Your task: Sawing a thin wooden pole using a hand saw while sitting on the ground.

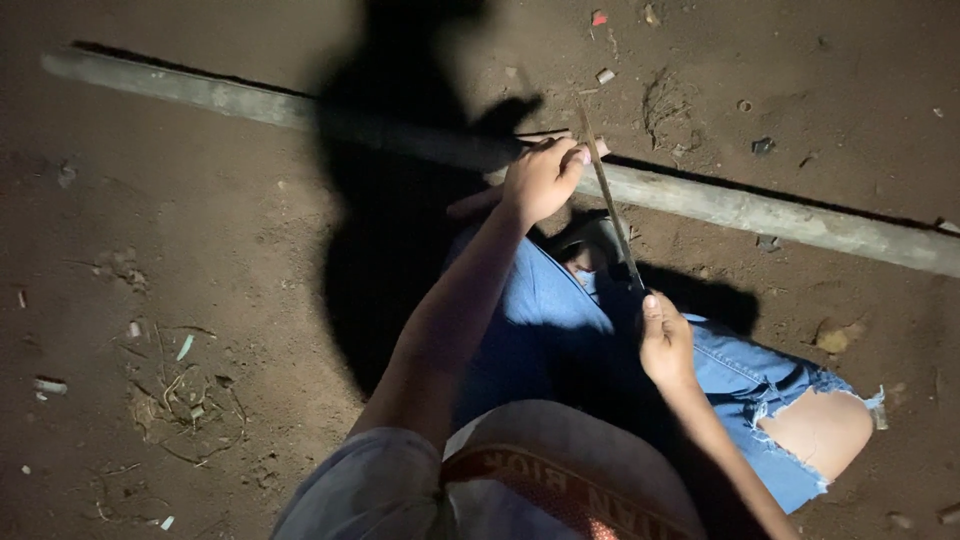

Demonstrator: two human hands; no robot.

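Right hand (pixel 665 340) closest, fingers pinching lower end of thin stick (pixel 610 205). Left hand (pixel 540 180) at 12 o'clock, fingers curled round upper part. Stick slanting over long pole (pixel 760 210) on dirt ground (pixel 200 250).

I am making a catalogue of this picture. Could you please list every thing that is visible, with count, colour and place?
thin stick: one, brownish, slanting between the two hands
long pole: one, grey, lying on the ground across the top
ground: brown dirt, all around
litter bits: several, pale and red, scattered on the dirt
dry twigs: a small heap, brown, lower left
jeans: one pair, blue, torn at the knee, centre right
shirt: one, pale with a red band, bottom centre
left hand: at the stick's upper part
right hand: gripping the stick's lower end
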